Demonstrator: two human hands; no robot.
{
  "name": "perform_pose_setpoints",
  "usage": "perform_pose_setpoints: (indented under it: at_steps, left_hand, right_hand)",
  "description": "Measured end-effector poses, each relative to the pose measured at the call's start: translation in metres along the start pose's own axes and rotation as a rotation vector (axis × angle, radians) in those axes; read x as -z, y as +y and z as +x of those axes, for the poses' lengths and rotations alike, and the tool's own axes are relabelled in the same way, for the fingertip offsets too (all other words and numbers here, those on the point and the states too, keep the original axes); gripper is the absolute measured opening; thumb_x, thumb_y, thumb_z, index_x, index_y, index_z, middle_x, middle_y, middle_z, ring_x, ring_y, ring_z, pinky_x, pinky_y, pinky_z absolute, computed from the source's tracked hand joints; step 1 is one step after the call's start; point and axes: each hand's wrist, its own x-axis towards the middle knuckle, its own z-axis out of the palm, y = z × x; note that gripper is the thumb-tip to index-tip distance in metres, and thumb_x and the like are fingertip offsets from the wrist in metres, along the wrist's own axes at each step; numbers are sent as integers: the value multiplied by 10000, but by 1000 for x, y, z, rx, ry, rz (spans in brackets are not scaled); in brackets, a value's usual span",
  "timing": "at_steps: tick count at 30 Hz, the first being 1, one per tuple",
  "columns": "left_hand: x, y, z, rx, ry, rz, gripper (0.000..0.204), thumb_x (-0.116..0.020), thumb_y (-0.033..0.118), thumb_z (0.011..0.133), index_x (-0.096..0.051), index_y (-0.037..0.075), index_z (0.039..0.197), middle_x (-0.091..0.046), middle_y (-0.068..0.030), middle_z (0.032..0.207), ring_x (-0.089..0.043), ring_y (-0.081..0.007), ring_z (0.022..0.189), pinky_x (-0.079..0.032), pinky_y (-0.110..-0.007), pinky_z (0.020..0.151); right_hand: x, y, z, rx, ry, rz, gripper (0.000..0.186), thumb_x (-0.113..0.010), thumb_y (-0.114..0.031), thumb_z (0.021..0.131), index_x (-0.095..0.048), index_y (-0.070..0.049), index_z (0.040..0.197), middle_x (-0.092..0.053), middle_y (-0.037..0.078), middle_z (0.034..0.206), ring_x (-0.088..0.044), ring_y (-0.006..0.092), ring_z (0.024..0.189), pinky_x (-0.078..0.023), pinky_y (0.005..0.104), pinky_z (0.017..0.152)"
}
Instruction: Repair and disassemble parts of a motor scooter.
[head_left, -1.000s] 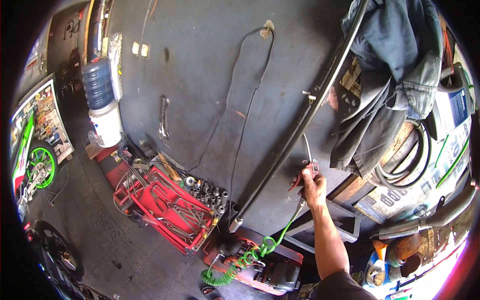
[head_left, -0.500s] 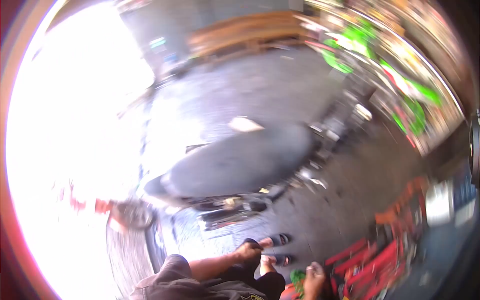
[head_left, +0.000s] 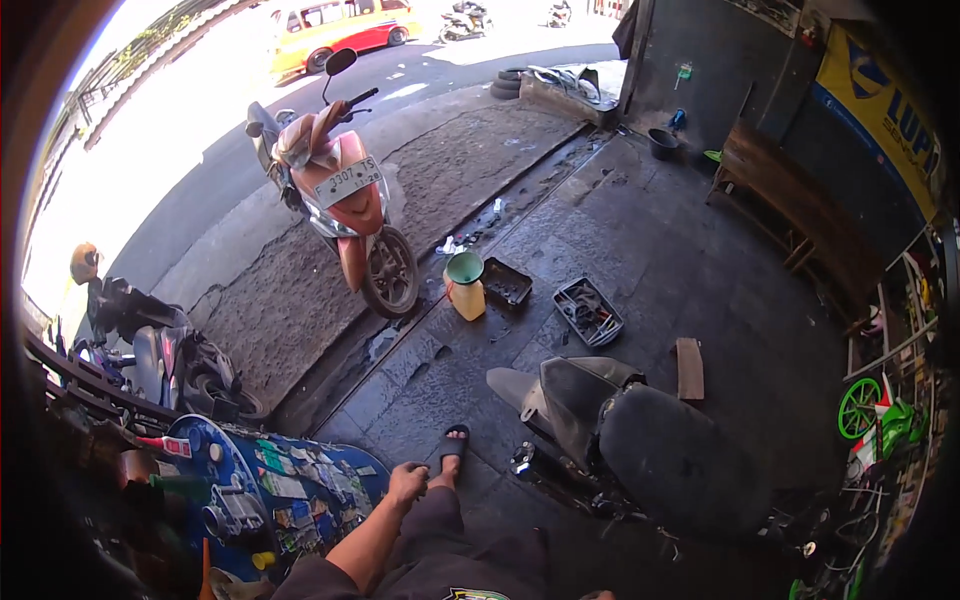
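Observation:
My left hand [head_left: 408, 483] hangs in front of my dark shorts, near my sandalled foot [head_left: 455, 442]. Its fingers are curled closed; what they hold, if anything, is hidden. Of my right hand [head_left: 601, 596] only a sliver of skin shows at the lower edge, fingers out of sight. To the left of my left hand lies a blue drum [head_left: 300, 470] covered in stickers, with a metal part [head_left: 232, 512] on its end. A motorcycle with a dark seat [head_left: 680, 460] stands to my right. Neither hand visibly touches these things.
On the tiled floor stand a yellowish jug [head_left: 467, 300] with a green funnel [head_left: 464, 267], a black tray [head_left: 507, 284], a tool bin [head_left: 589, 312] and a wooden block [head_left: 690, 368]. A red scooter [head_left: 345, 200] is parked beyond the gutter; a wooden bench [head_left: 775, 190] lines the wall.
My view has swung left toward the street, bringing the red scooter and blue drum into sight. My right hand has slipped almost out of view; the red rack is gone from it.

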Motion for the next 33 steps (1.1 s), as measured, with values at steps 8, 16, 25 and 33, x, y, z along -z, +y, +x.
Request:
perform_pose_setpoints:
  at_steps: [8,16,25,33]
  left_hand:
    - [149,31,167,133,238,-325,238,-615,169,888,-623,-31,1015,-593,-88,715,-547,-180,522,-460,-321,448]
    - [245,215,325,12,261,83,197,-568,115,914,-652,-12,1039,-595,-71,720,-571,-163,537,-470,-302,454]
    - [201,307,442,122,125,690,290,-590,109,848,-690,-73,1049,-709,-163,842,-675,-234,703,-538,-355,644]
    - [87,344,415,121,-38,1456,343,-614,257,938,-681,-35,1105,-707,-239,1063,-661,-404,887,-528,-427,820]
  right_hand:
    - [-96,-328,138,196,-85,-331,351,-697,-387,833,-742,-107,1038,-727,176,1003,-681,359,994,-520,435,889]
    - [-164,-606,214,349,-33,-12,283,-657,-261,898,-707,-56,1086,-721,120,885,-705,216,750,-555,347,708]
    - [-73,-610,418,-186,596,1047,110,-628,-85,927,-656,-13,1005,-637,28,750,-600,106,590,-491,240,502]
    - [30,-559,758,-175,707,279,487,-764,-153,813,-600,-40,1257,-664,183,1157,-622,352,1107,-489,426,970]
